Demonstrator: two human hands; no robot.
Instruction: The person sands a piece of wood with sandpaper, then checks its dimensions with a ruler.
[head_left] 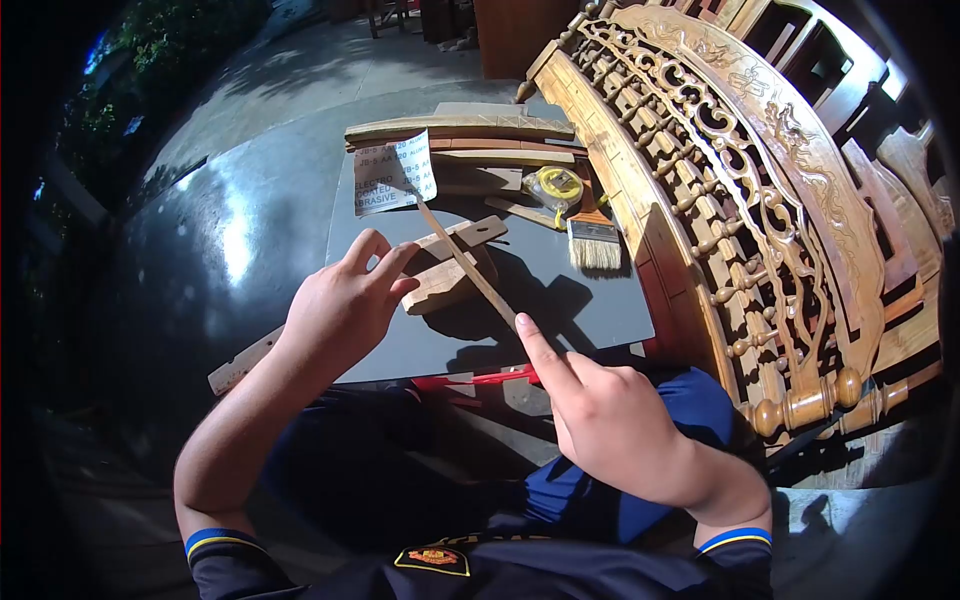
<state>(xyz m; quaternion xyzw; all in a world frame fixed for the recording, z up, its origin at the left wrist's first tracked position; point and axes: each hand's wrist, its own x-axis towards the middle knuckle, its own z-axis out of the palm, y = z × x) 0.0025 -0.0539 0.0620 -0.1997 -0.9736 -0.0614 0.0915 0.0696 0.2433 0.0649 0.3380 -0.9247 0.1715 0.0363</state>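
My right hand [620,420] is closed around the near end of a slim, brown file-like tool [478,280], its index finger stretched along the top. The tool slants away to the upper left and crosses over a flat wooden piece with holes [480,232]. At the left end of that piece is my left hand [345,290], fingers bent and pinching at its edge. Beneath lies a thicker wooden block [440,287], partly covered by the flat piece. The tool's far tip overlaps a printed sheet of abrasive paper [395,185] in this view.
A grey board [610,305] forms the work surface. Toward its back lie wooden lengths [460,128], a yellow tape measure [558,187] and a wide paintbrush [595,245]. Carved wooden furniture panels [700,120] stand close on the right. Another wooden strip [235,370] juts out at left.
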